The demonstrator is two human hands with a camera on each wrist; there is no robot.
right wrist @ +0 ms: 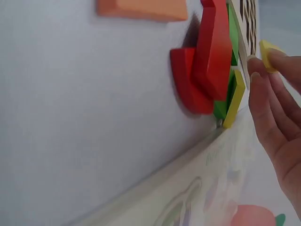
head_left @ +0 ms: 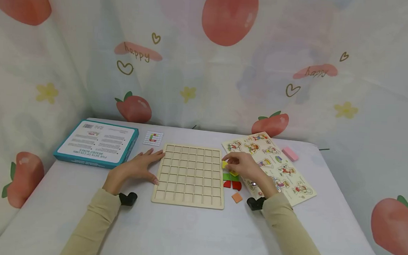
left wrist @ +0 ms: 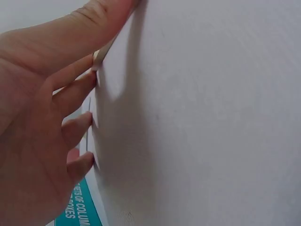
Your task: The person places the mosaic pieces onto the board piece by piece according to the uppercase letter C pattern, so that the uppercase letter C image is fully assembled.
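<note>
An orange tile [head_left: 236, 197] lay nearest, then red and green tiles [head_left: 231, 181]. The yellow tile [head_left: 224, 164] was pinched by the right hand [head_left: 245, 166] at the wooden grid board [head_left: 189, 175], best kept flat. The board's left edge was steadied by the left hand [head_left: 137, 167], fingers straight.

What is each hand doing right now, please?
Left hand: open, fingers flat against the wooden grid board.
Right hand: pinching a yellow piece.
</note>
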